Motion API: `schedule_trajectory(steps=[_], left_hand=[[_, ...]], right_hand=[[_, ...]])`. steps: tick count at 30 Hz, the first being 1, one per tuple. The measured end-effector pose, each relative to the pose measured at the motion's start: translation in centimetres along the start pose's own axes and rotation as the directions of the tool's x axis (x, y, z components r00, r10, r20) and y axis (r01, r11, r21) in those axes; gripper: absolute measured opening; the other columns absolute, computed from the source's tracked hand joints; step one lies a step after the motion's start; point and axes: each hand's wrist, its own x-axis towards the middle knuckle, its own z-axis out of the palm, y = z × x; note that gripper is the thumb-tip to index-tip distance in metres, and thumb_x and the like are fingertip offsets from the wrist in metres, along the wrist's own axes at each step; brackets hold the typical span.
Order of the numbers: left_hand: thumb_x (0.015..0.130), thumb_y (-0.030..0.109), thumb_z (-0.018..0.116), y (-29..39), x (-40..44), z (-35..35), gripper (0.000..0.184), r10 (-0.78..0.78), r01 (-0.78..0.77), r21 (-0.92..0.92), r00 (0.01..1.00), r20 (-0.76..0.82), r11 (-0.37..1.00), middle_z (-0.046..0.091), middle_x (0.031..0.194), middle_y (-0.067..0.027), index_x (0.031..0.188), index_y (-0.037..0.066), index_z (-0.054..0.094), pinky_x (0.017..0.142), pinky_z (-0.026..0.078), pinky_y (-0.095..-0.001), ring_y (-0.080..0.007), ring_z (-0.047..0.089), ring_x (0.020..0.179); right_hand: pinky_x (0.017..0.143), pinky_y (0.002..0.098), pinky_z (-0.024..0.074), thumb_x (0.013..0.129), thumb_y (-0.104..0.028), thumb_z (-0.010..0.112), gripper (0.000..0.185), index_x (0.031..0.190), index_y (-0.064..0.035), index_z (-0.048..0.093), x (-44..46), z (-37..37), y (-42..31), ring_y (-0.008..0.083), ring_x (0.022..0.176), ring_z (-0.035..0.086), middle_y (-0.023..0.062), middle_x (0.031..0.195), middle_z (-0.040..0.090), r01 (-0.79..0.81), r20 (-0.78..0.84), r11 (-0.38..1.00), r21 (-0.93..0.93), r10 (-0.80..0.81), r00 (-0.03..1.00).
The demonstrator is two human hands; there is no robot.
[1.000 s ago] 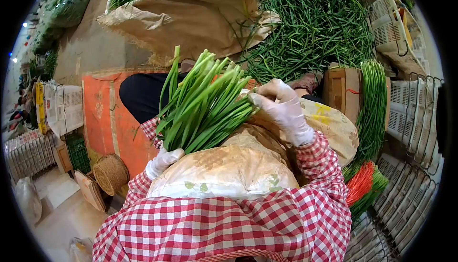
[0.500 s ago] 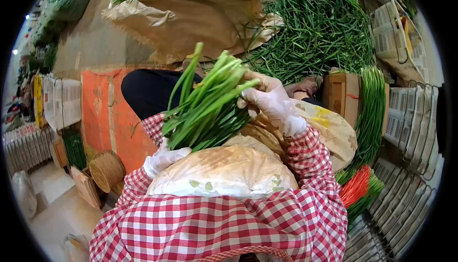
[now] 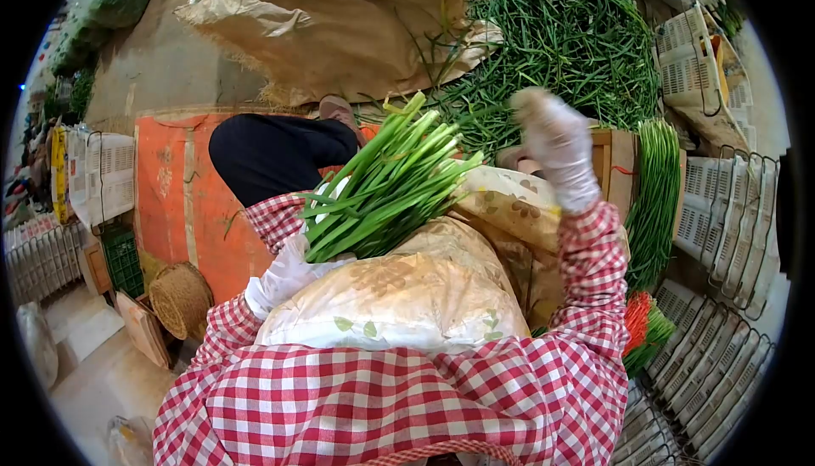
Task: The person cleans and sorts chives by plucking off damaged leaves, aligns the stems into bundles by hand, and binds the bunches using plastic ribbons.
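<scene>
A bunch of green garlic chives [image 3: 386,190] lies slanted over my lap, pale stalk ends pointing up and right. My left hand [image 3: 293,271], in a whitish thin glove, is closed around its lower leafy end, with some fingers hidden under the leaves. My right hand [image 3: 556,148], gloved too, is raised apart from the bunch, near the edge of the heap of loose green leaves [image 3: 560,50]. Motion blurs its fingers, so whether it holds anything does not show. A stained plastic apron [image 3: 399,292] covers my lap under the bunch.
Brown sacking [image 3: 340,29] lies ahead, beside the heap. At right, a long green bundle [image 3: 654,203] leans by a wooden box [image 3: 615,160], near white plastic crates [image 3: 722,211]. Orange sheeting [image 3: 170,186] and a round woven stool [image 3: 180,300] are at left.
My right hand has left the stalks and moved right, away from the bunch. The bunch has tipped lower and to the right in my left hand.
</scene>
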Motion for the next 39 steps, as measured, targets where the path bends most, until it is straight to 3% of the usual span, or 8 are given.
schedule_trajectory(steps=[3,5,11,19,29,32,35,39], left_hand=[[0.082,0.003,0.065,-0.7,0.0,-0.2,0.036,0.046,-0.045,0.061,0.999,-0.022,0.997,0.062,0.109,-0.0082,0.117,0.0,0.055,0.084,0.048,-0.0266,-0.0126,0.058,0.098],[0.082,0.004,0.065,-1.2,0.1,-0.6,0.036,0.038,-0.034,0.12,0.999,-0.026,0.992,0.062,0.108,-0.0084,0.117,0.0,0.055,0.084,0.048,-0.027,-0.0128,0.058,0.097],[0.08,0.007,0.068,0.4,0.3,0.0,0.04,0.081,-0.079,0.183,0.997,-0.006,0.98,0.063,0.108,-0.0093,0.116,-0.001,0.055,0.085,0.047,-0.0276,-0.0133,0.058,0.097],[0.08,0.013,0.068,1.1,0.3,0.4,0.049,-0.127,0.128,0.217,0.992,-0.02,0.968,0.062,0.108,-0.0096,0.123,-0.001,0.048,0.086,0.046,-0.0291,-0.0141,0.057,0.096],[0.082,0.015,0.067,-0.6,0.6,0.1,0.049,0.199,-0.22,0.375,0.975,0.095,0.9,0.058,0.116,-0.0077,0.126,0.002,0.048,0.09,0.044,-0.0292,-0.0135,0.054,0.103],[0.083,0.014,0.066,-0.9,0.4,-0.2,0.051,0.121,-0.156,0.315,0.984,0.128,0.936,0.057,0.119,-0.008,0.128,0.002,0.046,0.092,0.042,-0.0286,-0.0132,0.053,0.106],[0.082,0.014,0.067,0.3,0.8,0.0,0.056,0.086,-0.13,0.321,0.985,0.148,0.938,0.053,0.123,-0.0105,0.131,0.002,0.043,0.097,0.038,-0.03,-0.016,0.049,0.113],[0.082,0.013,0.066,-0.4,0.9,-0.4,0.059,0.011,-0.05,0.252,0.988,0.155,0.966,0.053,0.125,-0.0121,0.133,0.001,0.041,0.1,0.035,-0.0316,-0.0196,0.048,0.116]], right_hand=[[0.044,0.0281,0.0469,0.092,-0.031,0.053,0.035,0.118,-0.0084,0.055,0.8,-4.9,1.6,0.0172,0.045,0.054,0.0045,0.057,0.057,-0.429,0.093,0.586,-0.687,0.656,0.749],[0.067,0.0303,0.0509,0.087,-0.026,0.06,0.052,0.135,-0.018,0.042,2.9,-5.6,-3.5,0.0199,0.072,0.059,0.0053,0.083,0.063,-0.832,0.263,0.544,-0.106,0.822,0.505],[0.085,0.0391,0.0421,0.078,-0.031,0.062,0.026,0.086,-0.0077,0.053,0.1,-1.6,-8.4,0.0197,0.079,0.055,0.0045,0.077,0.055,0.259,0.453,0.947,-0.189,-0.15,0.879],[0.074,0.0383,0.0512,0.089,-0.033,0.056,0.044,0.117,0.0009,0.054,-1.1,-7.3,3.3,0.0238,0.094,0.062,0.0174,0.106,0.062,-0.313,-0.145,0.406,-0.859,0.393,0.908],[0.096,0.051,0.0346,0.081,-0.036,0.064,0.03,0.077,-0.0066,0.067,0.9,-0.5,-10.0,0.0165,0.097,0.058,0.0028,0.093,0.065,-0.396,0.394,0.917,-0.047,0.381,0.836],[0.076,0.0385,0.0516,0.083,-0.029,0.065,0.025,0.08,-0.005,0.063,0.9,-3.8,-9.7,0.0157,0.068,0.06,0.0072,0.08,0.064,-0.862,0.569,0.238,0.447,0.668,0.479],[0.062,0.0343,0.051,0.093,-0.032,0.052,0.033,0.064,-0.0155,0.048,-0.6,-6.2,-5.1,0.0073,0.043,0.043,-0.009,0.044,0.031,-0.315,0.463,-0.362,0.877,0.461,0.757],[0.059,0.0246,0.0516,0.091,-0.021,0.055,0.018,0.093,-0.0054,0.063,0.7,-7.0,-8.5,0.0068,0.062,0.056,0.0021,0.075,0.062,-0.679,0.32,0.271,0.682,0.724,0.611]])
